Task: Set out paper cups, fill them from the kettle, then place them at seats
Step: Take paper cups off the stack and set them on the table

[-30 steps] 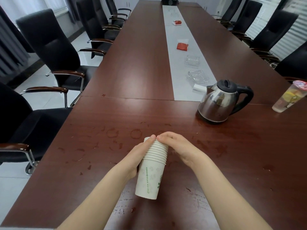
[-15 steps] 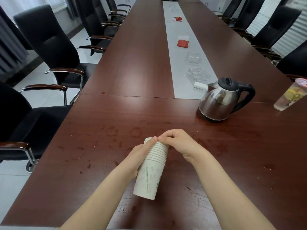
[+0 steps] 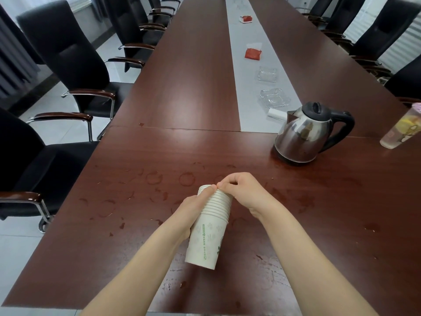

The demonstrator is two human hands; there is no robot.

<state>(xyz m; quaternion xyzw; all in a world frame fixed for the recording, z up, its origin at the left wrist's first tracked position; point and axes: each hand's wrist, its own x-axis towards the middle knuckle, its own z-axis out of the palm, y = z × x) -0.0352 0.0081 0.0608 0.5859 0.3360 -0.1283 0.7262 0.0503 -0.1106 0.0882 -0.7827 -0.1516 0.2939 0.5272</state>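
A stack of white paper cups (image 3: 208,233) with green print hangs tilted above the dark wooden table (image 3: 127,183), open ends pointing away from me. My left hand (image 3: 190,213) grips the stack from its left side, thumb up near the rims. My right hand (image 3: 241,190) has curled fingers pinching the rim of the top cup. A steel kettle (image 3: 303,135) with a black lid and handle stands on the table to the far right of the hands, spout pointing left.
A clear tumbler with a pink lid (image 3: 402,128) stands at the right edge. Two glass ashtrays (image 3: 274,98) and a red tissue pack (image 3: 252,53) lie on the grey centre strip. Black office chairs (image 3: 68,55) line both long sides. Dried ring stains mark the wood near the hands.
My right hand's fingers have curled tighter at the top rim of the stack. The stack and the left hand have barely moved.
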